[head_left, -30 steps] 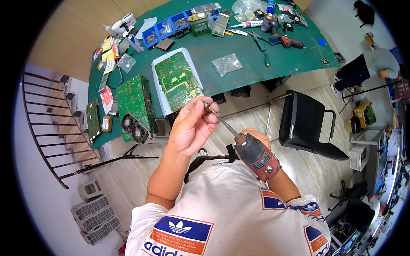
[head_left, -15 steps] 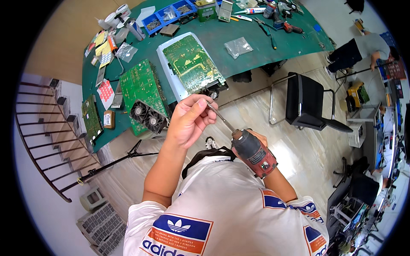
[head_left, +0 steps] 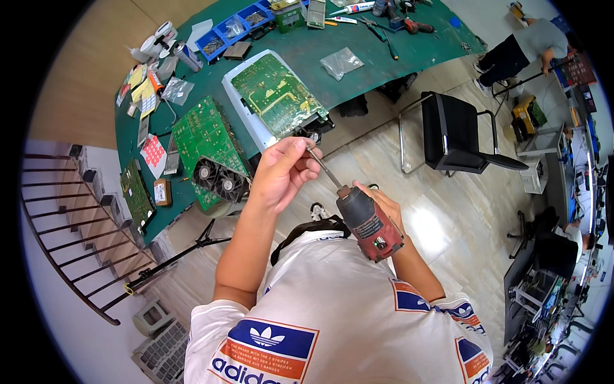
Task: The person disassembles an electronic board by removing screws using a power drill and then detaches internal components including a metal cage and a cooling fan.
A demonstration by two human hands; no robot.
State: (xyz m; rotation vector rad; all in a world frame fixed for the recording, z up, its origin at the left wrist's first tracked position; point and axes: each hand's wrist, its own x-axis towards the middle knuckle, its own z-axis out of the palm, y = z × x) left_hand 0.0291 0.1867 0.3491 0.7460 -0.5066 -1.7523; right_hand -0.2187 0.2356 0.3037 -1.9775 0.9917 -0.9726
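Note:
My right hand [head_left: 389, 208] grips a red and black cordless impact driver [head_left: 371, 224], held in front of my body and mostly covering the fingers. A long metal screwdriver bit [head_left: 330, 174] points from its chuck up and to the left. My left hand [head_left: 281, 174] is closed at the far end of that bit, thumb and fingertips pinching its tip. Whether a small screw sits there too is hidden by the fingers. Just beyond the left hand, a green circuit board [head_left: 272, 93] lies in a pale grey housing [head_left: 246, 115] at the edge of the green-topped table [head_left: 313, 54].
Left of the housing lies another circuit board [head_left: 201, 131] with two black fans [head_left: 220, 182]. Blue parts bins [head_left: 233, 29], a plastic bag [head_left: 341, 63] and pliers [head_left: 384, 38] are farther back. A black chair [head_left: 451, 134] stands right; another person [head_left: 537, 45] is beyond it.
The table and room have shifted left and slightly up in the picture as my head turned. The driver has moved slightly up and left; both hands keep their hold.

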